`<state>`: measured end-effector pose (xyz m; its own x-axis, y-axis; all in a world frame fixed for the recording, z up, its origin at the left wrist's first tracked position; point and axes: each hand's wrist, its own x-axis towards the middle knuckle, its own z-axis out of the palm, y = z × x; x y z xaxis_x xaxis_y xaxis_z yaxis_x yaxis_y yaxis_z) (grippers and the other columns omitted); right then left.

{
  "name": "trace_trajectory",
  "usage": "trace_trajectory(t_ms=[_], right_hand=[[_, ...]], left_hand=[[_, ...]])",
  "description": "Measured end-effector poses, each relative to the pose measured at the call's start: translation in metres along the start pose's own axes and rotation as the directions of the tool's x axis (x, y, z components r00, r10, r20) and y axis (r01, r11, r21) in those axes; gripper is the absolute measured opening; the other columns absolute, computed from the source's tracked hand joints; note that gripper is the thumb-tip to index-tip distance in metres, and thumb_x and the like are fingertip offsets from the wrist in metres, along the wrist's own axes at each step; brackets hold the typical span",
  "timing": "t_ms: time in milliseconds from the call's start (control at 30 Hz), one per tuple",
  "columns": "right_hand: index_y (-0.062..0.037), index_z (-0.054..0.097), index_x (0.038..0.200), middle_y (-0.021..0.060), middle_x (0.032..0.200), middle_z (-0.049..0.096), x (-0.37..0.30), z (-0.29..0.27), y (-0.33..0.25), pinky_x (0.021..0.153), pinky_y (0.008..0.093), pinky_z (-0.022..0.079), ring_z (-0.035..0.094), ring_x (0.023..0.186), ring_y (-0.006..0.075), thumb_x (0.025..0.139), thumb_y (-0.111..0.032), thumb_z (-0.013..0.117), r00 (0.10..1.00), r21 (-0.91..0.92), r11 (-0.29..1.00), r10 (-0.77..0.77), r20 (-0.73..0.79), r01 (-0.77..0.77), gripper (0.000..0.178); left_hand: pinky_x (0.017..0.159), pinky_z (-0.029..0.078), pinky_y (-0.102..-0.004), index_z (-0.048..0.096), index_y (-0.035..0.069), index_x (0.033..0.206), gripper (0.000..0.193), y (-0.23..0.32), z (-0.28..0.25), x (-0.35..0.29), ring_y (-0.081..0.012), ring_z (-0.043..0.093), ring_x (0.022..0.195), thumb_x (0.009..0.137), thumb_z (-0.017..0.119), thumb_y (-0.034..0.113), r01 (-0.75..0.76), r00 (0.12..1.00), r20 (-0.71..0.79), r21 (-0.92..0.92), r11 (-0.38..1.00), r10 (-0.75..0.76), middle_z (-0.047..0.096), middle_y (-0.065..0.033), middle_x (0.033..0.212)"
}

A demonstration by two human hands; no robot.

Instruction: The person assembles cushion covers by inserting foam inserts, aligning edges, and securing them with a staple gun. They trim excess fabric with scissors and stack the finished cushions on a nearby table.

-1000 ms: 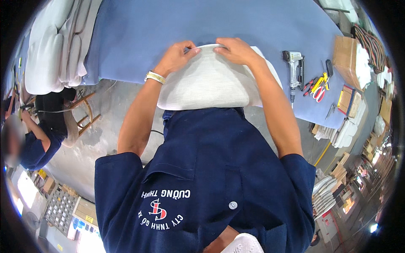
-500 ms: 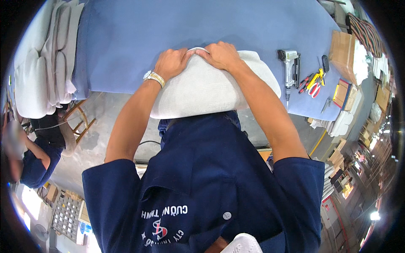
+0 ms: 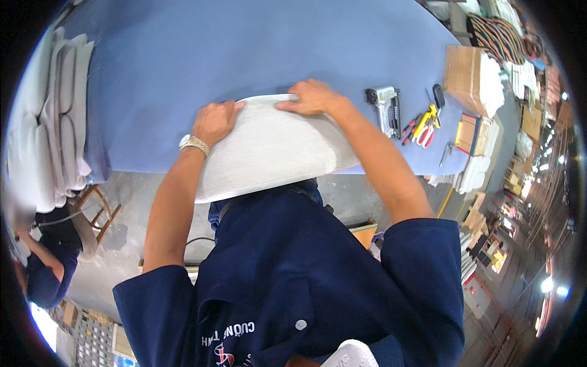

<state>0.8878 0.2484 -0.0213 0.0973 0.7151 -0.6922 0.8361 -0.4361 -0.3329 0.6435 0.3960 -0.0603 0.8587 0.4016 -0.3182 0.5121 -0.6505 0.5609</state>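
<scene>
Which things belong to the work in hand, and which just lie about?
Apparently in use:
pale grey fabric-covered pad, left hand and right hand at its far edge

Apparently lying about:
silver gun-shaped metal tool
yellow and red hand tools
brown cardboard box
stacked pale grey pads

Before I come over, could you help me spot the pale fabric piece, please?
Find the big blue table. At its near edge, the left hand and right hand hold the pale fabric piece. Unlike the pale stack leftward, it is single.
</scene>
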Motion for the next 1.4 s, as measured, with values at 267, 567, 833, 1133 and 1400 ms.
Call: trace_trajectory(t_ms=[267, 567, 833, 1133, 1400], right_hand=[[-0.0089, 0.076, 0.118, 0.0217, 0.111, 0.073, -0.028, 0.015, 0.036, 0.094, 0.0526, 0.053, 0.067, 0.107, 0.0429, 0.097, -0.063, 0.055, 0.99, 0.217, 0.971, 0.122, -0.07, -0.104, 0.061], [-0.0075, 0.075, 0.108, 0.0187, 0.1, 0.075, -0.011, 0.012, 0.056, 0.085, 0.0498, 0.054, 0.07, 0.095, 0.0387, 0.097, -0.059, 0.059, 0.962, 0.287, 0.957, 0.124, -0.244, -0.051, 0.056], [-0.0016, 0.071, 0.116, 0.0086, 0.108, 0.075, -0.129, 0.013, 0.107, 0.088, 0.0341, 0.053, 0.069, 0.099, 0.0187, 0.103, -0.042, 0.061, 0.552, 0.776, 0.477, 0.546, -0.63, 0.413, 0.043], [-0.0022, 0.074, 0.083, 0.007, 0.087, 0.071, -0.112, 0.098, 0.047, 0.085, 0.0316, 0.051, 0.064, 0.089, 0.0145, 0.109, -0.042, 0.047, 0.47, 0.599, -0.078, 0.703, -0.534, 0.797, 0.055], [-0.007, 0.074, 0.101, 0.0033, 0.1, 0.072, -0.112, 0.099, 0.056, 0.086, 0.0364, 0.051, 0.065, 0.094, 0.0197, 0.09, -0.036, 0.076, 0.279, 0.426, 0.158, 0.55, -0.787, 0.891, 0.032]], left_hand=[[0.063, 0.05, -0.0532, 0.065, 0.003, 0.081, 0.054, -0.009, 0.007, 0.001, -0.0447, 0.065, 0.068, 0.108, 0.045, 0.045, -0.015, 1.0, 0.012, 0.019, 1.0, 0.015, 0.067, -0.0227, 0.072], [0.061, 0.049, -0.0549, 0.065, 0.001, 0.079, 0.053, -0.019, 0.014, 0.005, -0.0482, 0.063, 0.068, 0.106, 0.05, 0.043, -0.041, 0.999, -0.014, 0.079, 0.996, 0.043, 0.065, -0.0266, 0.074], [0.064, 0.048, -0.0531, 0.067, -0.002, 0.082, 0.052, -0.019, 0.002, 0.015, -0.0502, 0.062, 0.073, 0.106, 0.051, 0.042, -0.03, 0.998, 0.06, 0.008, 1.0, 0.03, 0.064, -0.0292, 0.08], [0.085, 0.054, -0.0374, 0.07, -0.009, 0.116, 0.066, 0.083, -0.003, 0.072, -0.0221, 0.07, 0.094, 0.101, 0.057, 0.054, 0.202, 0.897, 0.426, -0.157, 0.967, -0.118, 0.076, -0.0174, 0.1], [0.071, 0.053, -0.0419, 0.074, -0.005, 0.104, 0.049, 0.174, 0.052, 0.143, -0.0227, 0.071, 0.078, 0.097, 0.067, 0.043, -0.023, 0.871, 0.49, -0.017, 1.0, 0.028, 0.076, -0.0174, 0.087]])
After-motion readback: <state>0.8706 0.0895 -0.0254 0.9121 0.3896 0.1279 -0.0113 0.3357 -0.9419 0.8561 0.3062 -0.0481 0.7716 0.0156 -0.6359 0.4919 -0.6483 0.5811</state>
